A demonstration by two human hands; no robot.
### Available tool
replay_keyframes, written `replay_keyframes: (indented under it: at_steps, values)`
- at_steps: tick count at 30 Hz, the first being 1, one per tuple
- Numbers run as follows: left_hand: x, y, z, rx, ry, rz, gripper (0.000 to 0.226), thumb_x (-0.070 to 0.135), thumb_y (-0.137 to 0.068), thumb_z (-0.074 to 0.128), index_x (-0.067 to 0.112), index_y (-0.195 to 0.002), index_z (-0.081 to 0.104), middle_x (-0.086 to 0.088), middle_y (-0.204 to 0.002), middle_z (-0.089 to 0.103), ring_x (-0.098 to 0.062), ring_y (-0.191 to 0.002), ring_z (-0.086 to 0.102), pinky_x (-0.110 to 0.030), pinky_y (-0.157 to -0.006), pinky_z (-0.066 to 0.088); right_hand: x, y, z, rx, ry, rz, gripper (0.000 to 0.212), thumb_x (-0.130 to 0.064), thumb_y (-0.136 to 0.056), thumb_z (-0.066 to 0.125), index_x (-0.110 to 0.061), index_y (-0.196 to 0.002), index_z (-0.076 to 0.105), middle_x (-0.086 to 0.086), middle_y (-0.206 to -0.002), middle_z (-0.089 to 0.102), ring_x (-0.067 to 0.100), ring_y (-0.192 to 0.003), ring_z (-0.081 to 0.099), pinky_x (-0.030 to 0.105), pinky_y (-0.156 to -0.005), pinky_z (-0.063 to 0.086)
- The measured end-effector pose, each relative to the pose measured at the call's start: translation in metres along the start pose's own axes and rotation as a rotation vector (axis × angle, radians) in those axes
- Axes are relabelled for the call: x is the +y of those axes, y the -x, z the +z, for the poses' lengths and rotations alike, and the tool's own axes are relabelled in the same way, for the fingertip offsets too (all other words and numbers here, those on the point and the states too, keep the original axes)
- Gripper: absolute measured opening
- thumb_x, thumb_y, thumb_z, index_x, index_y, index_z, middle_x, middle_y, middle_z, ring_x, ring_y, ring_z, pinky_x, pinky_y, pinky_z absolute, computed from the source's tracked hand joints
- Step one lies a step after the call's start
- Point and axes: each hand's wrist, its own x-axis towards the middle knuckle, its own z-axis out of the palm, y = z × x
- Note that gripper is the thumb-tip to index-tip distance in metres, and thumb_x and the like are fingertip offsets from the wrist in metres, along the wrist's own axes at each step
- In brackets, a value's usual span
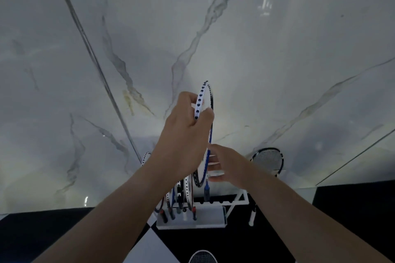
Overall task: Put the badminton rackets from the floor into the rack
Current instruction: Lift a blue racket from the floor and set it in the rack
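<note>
Nearest the lens, at the bottom edge, lies the strung head of a racket on the floor (202,257), not yet collected.

My left hand (186,132) is raised in front of the wall, its fingers (206,115) curled and clamped on the upper rim of the blue racket (210,134), which bears a white band with dark marks. I judge this high grip to serve steering: held by the top of the head, the racket hangs handle-down and can be lowered straight into a slot.

My right hand (224,164) sits lower and to the right of the frame, fingers straight and apart, touching or just beside the lower part of the head; I cannot tell whether they press it. Its role appears to be steadying the swing.

Below the fingers, the racket's blue handle (207,192) points at the white rack (213,219), at or just entering the row of holes; whether it is seated cannot be told.

Left of it, several stored rackets (181,196) stand handle-down in the rack, close together. To the right, apart from the rack, a leaning racket (269,161) rests head-up against the marble wall (277,60), its white handle on the dark floor (42,232).
</note>
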Motion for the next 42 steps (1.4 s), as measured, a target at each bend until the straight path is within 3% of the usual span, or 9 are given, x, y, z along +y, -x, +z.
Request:
replay_keyframes:
  at_steps: [5, 9, 13, 17, 24, 28, 35, 39, 42]
  values:
    - [-0.045, -0.023, 0.023, -0.025, -0.067, -0.111, 0.009, 0.031, -0.105, 0.043, 0.032, -0.097, 0.043, 0.005, -0.078, 0.049, -0.007, -0.057, 0.044, -0.027, -0.053, 0.038, 0.006, -0.026, -0.016, -0.132, -0.107, 0.079, 0.070, -0.056, -0.084, 0.071, -0.021, -0.141, 0.053, 0.015, -0.141, 0.056, 0.035, -0.126, 0.058, 0.050, -0.090, 0.058]
    - [-0.079, -0.029, 0.041, -0.070, -0.135, -0.178, 0.008, 0.031, -0.105, 0.043, 0.030, -0.113, 0.042, 0.004, -0.077, 0.054, 0.003, -0.045, 0.050, -0.021, -0.046, 0.039, 0.012, -0.044, -0.023, -0.122, -0.088, 0.121, 0.086, -0.061, -0.070, 0.077, -0.022, -0.141, 0.049, 0.010, -0.149, 0.046, 0.032, -0.124, 0.054, 0.045, -0.074, 0.061]
    - [-0.111, -0.027, 0.061, -0.131, -0.177, -0.242, 0.028, 0.027, -0.106, 0.047, 0.027, -0.132, 0.037, -0.005, -0.087, 0.061, 0.000, -0.041, 0.053, -0.014, -0.036, 0.035, 0.014, -0.060, -0.022, -0.130, -0.069, 0.141, 0.082, -0.062, -0.077, 0.072, -0.027, -0.147, 0.048, 0.011, -0.154, 0.041, 0.034, -0.136, 0.046, 0.048, -0.081, 0.059]
    - [-0.146, -0.023, 0.075, -0.210, -0.283, -0.284, 0.040, 0.031, -0.109, 0.044, 0.022, -0.145, 0.033, -0.008, -0.114, 0.060, -0.006, -0.065, 0.052, -0.019, -0.050, 0.038, 0.019, -0.072, -0.019, -0.125, -0.085, 0.156, 0.072, -0.057, -0.086, 0.066, -0.023, -0.147, 0.049, 0.013, -0.151, 0.049, 0.032, -0.134, 0.050, 0.053, -0.091, 0.056]
    - [-0.177, -0.022, 0.085, -0.311, -0.300, -0.345, 0.029, 0.020, -0.110, 0.042, 0.015, -0.139, 0.038, 0.001, -0.097, 0.056, -0.003, -0.061, 0.046, -0.013, -0.044, 0.036, 0.033, -0.089, -0.017, -0.103, -0.086, 0.189, 0.053, -0.043, -0.097, 0.059, -0.010, -0.139, 0.052, 0.013, -0.153, 0.048, 0.034, -0.137, 0.049, 0.062, -0.101, 0.051]
    - [-0.187, -0.023, 0.092, -0.370, -0.339, -0.388, 0.024, 0.014, -0.110, 0.042, 0.008, -0.133, 0.043, -0.009, -0.118, 0.064, -0.003, -0.067, 0.053, -0.010, -0.046, 0.040, 0.046, -0.099, -0.016, -0.072, -0.116, 0.176, 0.052, -0.033, -0.099, 0.056, -0.011, -0.146, 0.050, 0.014, -0.149, 0.050, 0.037, -0.139, 0.047, 0.061, -0.097, 0.054]
    - [-0.203, -0.017, 0.104, -0.418, -0.395, -0.483, 0.023, 0.000, -0.105, 0.041, 0.005, -0.125, 0.052, -0.017, -0.111, 0.066, -0.029, -0.094, 0.067, -0.045, -0.082, 0.060, 0.065, -0.107, -0.016, -0.005, -0.093, 0.161, 0.040, -0.026, -0.096, 0.060, -0.014, -0.134, 0.062, 0.013, -0.139, 0.062, 0.032, -0.127, 0.060, 0.050, -0.071, 0.064]
    - [-0.205, -0.017, 0.102, -0.399, -0.350, -0.485, 0.027, 0.003, -0.106, 0.039, 0.007, -0.131, 0.047, -0.018, -0.105, 0.065, -0.026, -0.082, 0.066, -0.038, -0.064, 0.055, 0.068, -0.099, -0.018, -0.003, -0.133, 0.165, 0.013, -0.027, -0.091, 0.064, -0.023, -0.095, 0.075, 0.009, -0.110, 0.074, 0.027, -0.104, 0.071, 0.041, -0.060, 0.062]
    - [-0.203, -0.014, 0.099, -0.419, -0.340, -0.474, 0.033, 0.003, -0.105, 0.040, 0.007, -0.138, 0.042, -0.019, -0.107, 0.064, -0.019, -0.074, 0.056, -0.031, -0.057, 0.047, 0.070, -0.096, -0.017, 0.004, -0.122, 0.154, 0.022, -0.028, -0.097, 0.061, -0.018, -0.115, 0.065, 0.013, -0.126, 0.068, 0.032, -0.115, 0.067, 0.049, -0.074, 0.063]
